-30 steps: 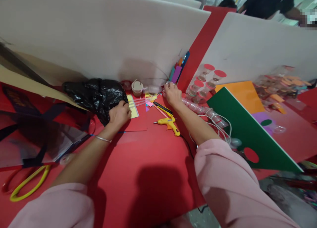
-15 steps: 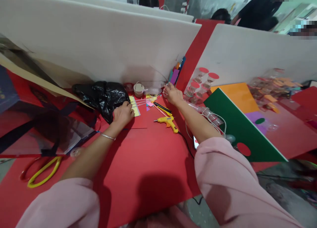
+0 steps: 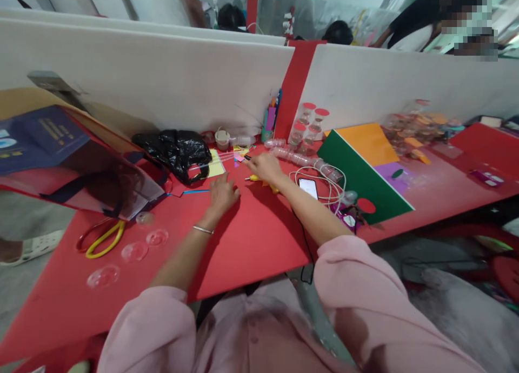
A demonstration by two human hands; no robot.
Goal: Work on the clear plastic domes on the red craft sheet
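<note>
My right hand (image 3: pixel 265 167) reaches over the middle of the red table (image 3: pixel 251 243), its fingers bent down onto a slim black stick-like tool (image 3: pixel 247 158); only the tool's tip shows. Beneath that hand lies a yellow glue gun (image 3: pixel 253 178), mostly covered, its dark cord running toward the front edge. My left hand (image 3: pixel 224 194) hovers at or just above the tabletop with loosely bent, parted fingers and nothing visible in it. Near it are a pale yellow sheet (image 3: pixel 215 165), clear straws (image 3: pixel 223 157), small coloured paper pieces (image 3: pixel 239 158) and a blue strip (image 3: pixel 196 191).
A black plastic bag (image 3: pixel 178 151) and large shopping bag (image 3: pixel 44 140) stand left. Yellow-and-red-handled scissors (image 3: pixel 106 240) lie near clear plastic domes (image 3: pixel 135 251). Right are clear bottles (image 3: pixel 298 158), a phone (image 3: pixel 308 187), white cable (image 3: pixel 337 199) and green board (image 3: pixel 365 181). White partitions (image 3: pixel 162 75) stand behind.
My right hand has come back from the clear bottle by the partition to the black tool and glue gun. My left hand has left the black bag's side, moving toward me and right. The view has shifted.
</note>
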